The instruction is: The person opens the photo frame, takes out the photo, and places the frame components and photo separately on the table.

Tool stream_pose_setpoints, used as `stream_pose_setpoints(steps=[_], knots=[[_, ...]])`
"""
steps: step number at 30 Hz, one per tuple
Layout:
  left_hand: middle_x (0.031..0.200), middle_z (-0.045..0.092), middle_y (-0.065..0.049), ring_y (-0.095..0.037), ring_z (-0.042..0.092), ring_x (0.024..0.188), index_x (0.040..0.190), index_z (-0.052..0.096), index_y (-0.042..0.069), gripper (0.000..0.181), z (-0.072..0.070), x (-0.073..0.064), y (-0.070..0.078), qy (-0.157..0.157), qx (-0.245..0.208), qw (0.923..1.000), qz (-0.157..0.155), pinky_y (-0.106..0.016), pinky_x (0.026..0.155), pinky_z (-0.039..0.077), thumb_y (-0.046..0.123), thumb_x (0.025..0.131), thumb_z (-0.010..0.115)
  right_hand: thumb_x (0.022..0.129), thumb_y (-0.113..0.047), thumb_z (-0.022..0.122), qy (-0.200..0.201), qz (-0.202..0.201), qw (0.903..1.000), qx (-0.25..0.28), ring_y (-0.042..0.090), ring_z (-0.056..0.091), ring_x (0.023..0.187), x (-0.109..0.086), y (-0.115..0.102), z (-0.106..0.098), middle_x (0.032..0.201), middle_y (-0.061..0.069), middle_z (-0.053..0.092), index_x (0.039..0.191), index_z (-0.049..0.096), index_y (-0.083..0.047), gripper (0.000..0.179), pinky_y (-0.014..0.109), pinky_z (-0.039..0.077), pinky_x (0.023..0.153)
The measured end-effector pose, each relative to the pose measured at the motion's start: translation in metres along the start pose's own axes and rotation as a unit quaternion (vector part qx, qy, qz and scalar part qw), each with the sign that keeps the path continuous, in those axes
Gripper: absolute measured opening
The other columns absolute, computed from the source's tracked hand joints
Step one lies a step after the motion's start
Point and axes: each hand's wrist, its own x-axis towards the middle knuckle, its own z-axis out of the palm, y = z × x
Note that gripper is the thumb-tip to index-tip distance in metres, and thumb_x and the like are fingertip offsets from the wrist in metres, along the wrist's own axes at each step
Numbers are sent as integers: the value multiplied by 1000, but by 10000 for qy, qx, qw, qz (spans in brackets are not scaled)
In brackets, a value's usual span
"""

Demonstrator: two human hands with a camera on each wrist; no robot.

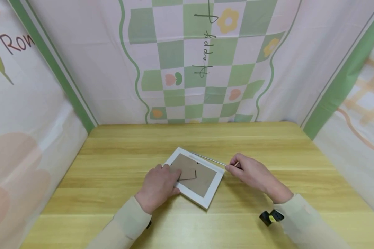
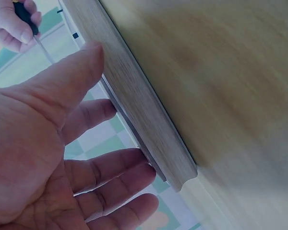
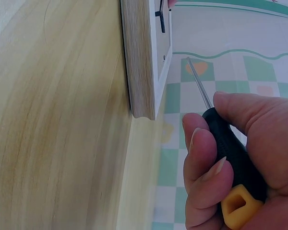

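A white picture frame [image 1: 215, 186] lies on the table with its brown backing board [image 1: 187, 166] facing up. Dark lines and small black tabs show on the back. My left hand [image 1: 159, 185] grips the frame's left part, thumb at the near edge and fingers reaching over the backing. From the left wrist view, the thumb lies against the wood-grained side [image 2: 129, 91]. My right hand [image 1: 249, 171] holds a screwdriver by its black and yellow handle [image 3: 235, 153]. Its thin metal shaft [image 1: 210, 159] points left along the frame's far edge, the tip near the far corner.
The frame and both hands are over a wood-grain table [image 1: 127, 145]. Behind it hangs a cloth [image 1: 199, 52] with green checks and flowers, and printed cloths stand at both sides. A black device [image 1: 271, 218] is strapped at the right wrist.
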Motion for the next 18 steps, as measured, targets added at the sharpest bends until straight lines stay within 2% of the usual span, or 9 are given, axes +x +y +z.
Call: stream_pose_setpoints(steps=[5,12,18], knots=[[80,62,-7,-20,52,65,107,68,17,43,0,-3,0,101,-96,9998,105,-31,51,46,48,83,85,104,-43,63,-17,3,10000,21,11,59,67,0,0,1,83,-4,66,105,65,-14,28,31,48,61],[77,54,-7,-17,46,54,104,65,14,37,1,-5,1,50,-553,9984,90,-27,42,41,40,87,84,104,-42,63,51,-44,9999,-75,11,57,69,-1,0,1,82,-4,66,104,65,-15,27,31,47,63],[73,51,-5,-16,44,54,100,66,17,32,2,-6,2,137,-428,9990,72,-26,40,38,41,88,83,104,-43,63,25,-21,10000,-89,12,57,71,-1,0,2,85,-3,66,105,65,-15,27,31,47,64]])
